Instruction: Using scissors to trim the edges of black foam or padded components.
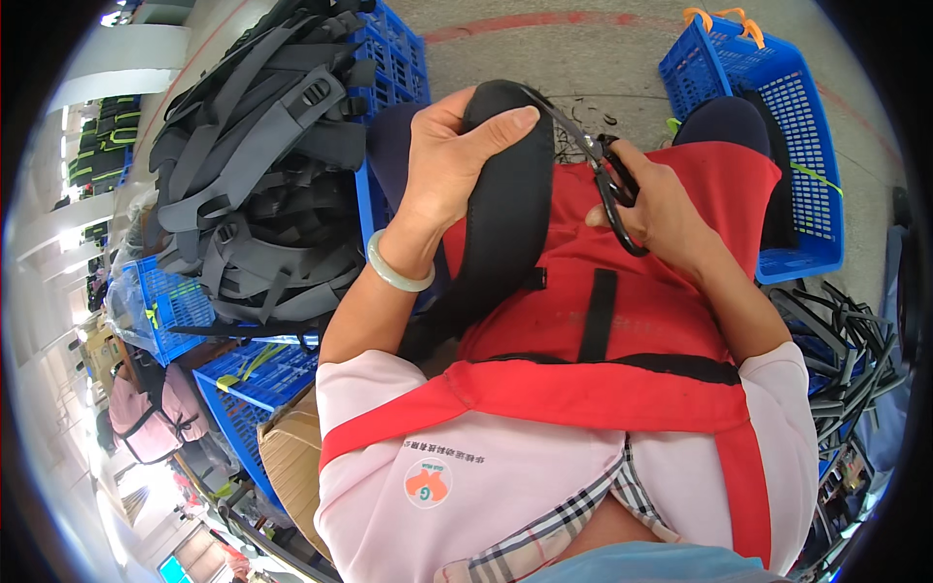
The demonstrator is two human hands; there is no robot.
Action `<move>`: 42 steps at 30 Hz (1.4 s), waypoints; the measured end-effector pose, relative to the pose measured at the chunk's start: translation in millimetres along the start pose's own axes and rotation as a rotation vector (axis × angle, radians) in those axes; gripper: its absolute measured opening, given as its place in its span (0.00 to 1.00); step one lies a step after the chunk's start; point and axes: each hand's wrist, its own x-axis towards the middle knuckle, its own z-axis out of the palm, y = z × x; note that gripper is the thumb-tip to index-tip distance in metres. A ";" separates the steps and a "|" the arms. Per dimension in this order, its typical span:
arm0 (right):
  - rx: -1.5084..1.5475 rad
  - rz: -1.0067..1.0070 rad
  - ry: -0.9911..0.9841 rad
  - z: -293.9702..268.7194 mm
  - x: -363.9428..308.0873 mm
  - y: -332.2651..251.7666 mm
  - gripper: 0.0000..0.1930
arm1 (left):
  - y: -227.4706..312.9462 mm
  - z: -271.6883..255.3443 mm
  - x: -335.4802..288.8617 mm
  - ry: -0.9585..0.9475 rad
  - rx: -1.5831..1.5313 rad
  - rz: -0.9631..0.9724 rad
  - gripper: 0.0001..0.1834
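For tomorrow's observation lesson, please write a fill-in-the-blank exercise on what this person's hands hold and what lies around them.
1. The left hand grips a padded black ____.
2. The right hand holds a pair of black ____.
3. The pale bangle sits on the ____ wrist.
4. The pile of grey and black straps on the person's left lies on a ____ plastic crate.

Missing words: strap; scissors; left; blue

A black padded strap [505,209] is held upright over the lap, its rounded top end gripped. Black scissors [610,189] are held just beside it, the blades pointed at the strap's upper right edge.
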 end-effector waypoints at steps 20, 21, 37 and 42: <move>-0.151 0.073 -0.215 -76.4 -19.4 -12.8 0.26 | -9.0 32.9 -2.0 -0.275 0.206 0.026 0.07; -0.114 0.118 -0.256 -79.9 -18.7 -11.9 0.26 | -9.1 34.5 -2.4 -0.279 0.201 0.026 0.07; 0.324 -0.066 0.052 2.9 3.6 9.9 0.28 | -13.8 23.9 12.2 -0.100 -0.009 -0.015 0.12; 0.657 0.055 0.114 -20.0 27.3 -13.3 0.16 | -21.4 42.4 18.1 -0.082 0.413 0.482 0.13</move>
